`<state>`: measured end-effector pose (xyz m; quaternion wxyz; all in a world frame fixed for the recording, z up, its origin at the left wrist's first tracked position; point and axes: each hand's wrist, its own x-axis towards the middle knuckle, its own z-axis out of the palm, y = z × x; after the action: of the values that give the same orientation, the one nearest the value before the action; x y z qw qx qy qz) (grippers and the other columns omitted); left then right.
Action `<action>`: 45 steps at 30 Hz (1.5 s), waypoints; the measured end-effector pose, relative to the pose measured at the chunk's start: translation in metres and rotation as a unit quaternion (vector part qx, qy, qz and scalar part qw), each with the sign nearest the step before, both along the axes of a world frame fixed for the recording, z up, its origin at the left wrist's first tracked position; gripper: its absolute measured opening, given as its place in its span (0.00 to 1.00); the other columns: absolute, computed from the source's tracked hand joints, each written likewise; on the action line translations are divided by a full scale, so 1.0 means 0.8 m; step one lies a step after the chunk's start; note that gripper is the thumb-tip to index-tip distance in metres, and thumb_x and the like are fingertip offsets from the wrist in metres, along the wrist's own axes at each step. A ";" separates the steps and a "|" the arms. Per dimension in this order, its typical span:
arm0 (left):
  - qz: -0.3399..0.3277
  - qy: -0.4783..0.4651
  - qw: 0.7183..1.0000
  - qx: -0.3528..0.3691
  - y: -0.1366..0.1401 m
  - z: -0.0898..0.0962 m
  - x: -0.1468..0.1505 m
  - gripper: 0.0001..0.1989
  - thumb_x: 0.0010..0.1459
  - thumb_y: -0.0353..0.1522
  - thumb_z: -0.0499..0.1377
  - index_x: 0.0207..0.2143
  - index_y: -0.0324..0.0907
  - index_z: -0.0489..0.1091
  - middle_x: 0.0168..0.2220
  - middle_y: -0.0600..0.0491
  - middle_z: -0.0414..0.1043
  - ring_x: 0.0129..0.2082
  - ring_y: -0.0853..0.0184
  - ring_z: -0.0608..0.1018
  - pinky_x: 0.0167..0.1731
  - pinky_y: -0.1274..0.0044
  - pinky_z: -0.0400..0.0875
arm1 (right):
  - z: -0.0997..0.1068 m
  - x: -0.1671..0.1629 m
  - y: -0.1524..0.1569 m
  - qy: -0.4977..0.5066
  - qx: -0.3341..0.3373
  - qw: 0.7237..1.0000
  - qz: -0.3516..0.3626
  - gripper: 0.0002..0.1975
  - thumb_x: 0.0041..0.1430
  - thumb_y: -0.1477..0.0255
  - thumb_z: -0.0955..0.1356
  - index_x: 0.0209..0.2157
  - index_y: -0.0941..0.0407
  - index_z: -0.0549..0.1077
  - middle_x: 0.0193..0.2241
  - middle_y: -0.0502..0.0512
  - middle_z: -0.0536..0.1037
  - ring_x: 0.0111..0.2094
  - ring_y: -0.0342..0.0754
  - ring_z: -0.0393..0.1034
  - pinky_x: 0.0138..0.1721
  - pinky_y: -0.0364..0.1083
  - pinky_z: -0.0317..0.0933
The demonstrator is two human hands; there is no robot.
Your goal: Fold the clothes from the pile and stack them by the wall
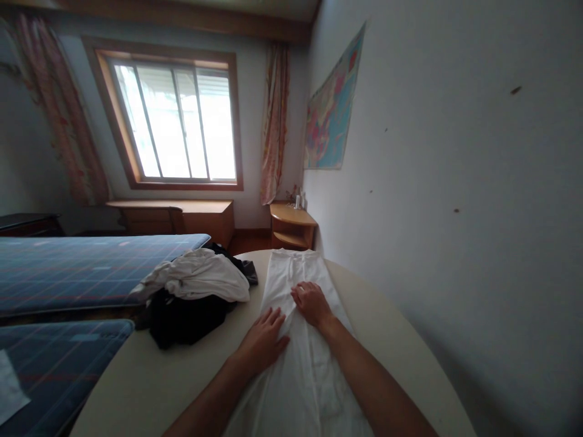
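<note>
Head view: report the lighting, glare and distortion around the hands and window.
Head view: the window glares, its panes largely washed out; head view: the left hand, right hand and white garment sit in dimmer light, fine detail soft; head view: the window frame leans, suggesting wide-lens distortion.

Dim indoor view: daylight glares through a washed-out window, the right-hand wall darkens toward its foot, details look soft, edges stretch.

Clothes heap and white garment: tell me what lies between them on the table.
In the head view, a strip of pale tabletop; nearer the camera, the left hand rests on the garment.
</note>
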<state>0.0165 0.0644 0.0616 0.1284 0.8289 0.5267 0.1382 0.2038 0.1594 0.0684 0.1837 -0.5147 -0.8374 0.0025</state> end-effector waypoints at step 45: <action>-0.252 -0.095 0.963 -0.032 -0.154 0.021 0.033 0.13 0.66 0.34 0.53 0.44 0.53 0.77 0.54 0.55 0.74 0.60 0.63 0.68 0.61 0.71 0.61 | -0.017 0.061 -0.138 0.051 -0.146 0.984 0.088 0.25 0.64 0.63 0.62 0.61 0.52 0.67 0.66 0.58 0.60 0.68 0.54 0.49 0.68 0.57 0.39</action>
<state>0.0427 -0.0592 0.0788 0.2345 0.9134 0.2903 0.1627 0.2522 0.0491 0.0544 0.1488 -0.4593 -0.8596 0.1671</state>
